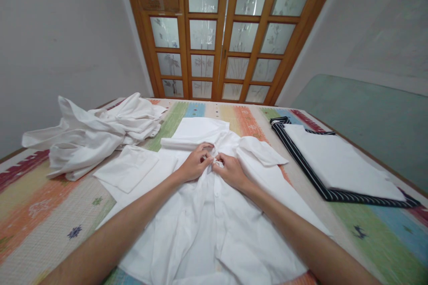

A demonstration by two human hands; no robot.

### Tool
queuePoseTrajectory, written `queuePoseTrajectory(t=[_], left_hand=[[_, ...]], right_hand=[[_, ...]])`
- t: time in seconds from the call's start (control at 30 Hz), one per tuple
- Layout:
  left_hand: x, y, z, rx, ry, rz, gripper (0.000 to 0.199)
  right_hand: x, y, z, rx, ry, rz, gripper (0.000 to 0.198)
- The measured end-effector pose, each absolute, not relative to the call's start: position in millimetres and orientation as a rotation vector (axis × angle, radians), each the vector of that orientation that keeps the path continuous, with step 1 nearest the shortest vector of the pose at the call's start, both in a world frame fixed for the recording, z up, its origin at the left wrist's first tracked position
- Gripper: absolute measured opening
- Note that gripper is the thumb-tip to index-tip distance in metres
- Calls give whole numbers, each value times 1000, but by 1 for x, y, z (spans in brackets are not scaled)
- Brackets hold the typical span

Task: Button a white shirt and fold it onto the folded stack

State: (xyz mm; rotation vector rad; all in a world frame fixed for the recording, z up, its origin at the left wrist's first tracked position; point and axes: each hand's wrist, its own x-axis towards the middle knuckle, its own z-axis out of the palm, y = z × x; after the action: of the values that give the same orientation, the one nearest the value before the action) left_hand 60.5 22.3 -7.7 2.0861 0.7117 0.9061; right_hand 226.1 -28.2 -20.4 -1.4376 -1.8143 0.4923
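A white button-up shirt (200, 218) lies spread on the striped bed cover, its collar end away from me and its hem toward me. Near the collar, my left hand (197, 162) pinches the left front edge. Close beside it, my right hand (230, 170) pinches the other edge, the fingertips of both hands nearly meeting at the placket. A small button shows on the placket just below my hands. Whatever lies between the fingertips is too small to make out. One sleeve (262, 150) is spread to the right, and another folded part (129, 167) lies to the left.
A crumpled heap of white cloth (96, 133) is at the left on the striped bed cover (43, 213). Folded white cloth (341, 160) rests on black striped fabric (307, 176) at the right. Beyond stand wooden glazed doors (217, 31); a pale green board (361, 116) is at the right edge.
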Motion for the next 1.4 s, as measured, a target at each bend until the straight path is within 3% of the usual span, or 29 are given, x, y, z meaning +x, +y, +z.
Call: queuePoseTrajectory(t=[0.9, 1.4], left_hand=[[60, 21, -10, 2189, 737, 939, 20], [60, 25, -13, 2147, 697, 953, 20]], right_hand=[[230, -30, -17, -1256, -1862, 627, 13], [229, -32, -19, -1281, -1909, 522, 11]])
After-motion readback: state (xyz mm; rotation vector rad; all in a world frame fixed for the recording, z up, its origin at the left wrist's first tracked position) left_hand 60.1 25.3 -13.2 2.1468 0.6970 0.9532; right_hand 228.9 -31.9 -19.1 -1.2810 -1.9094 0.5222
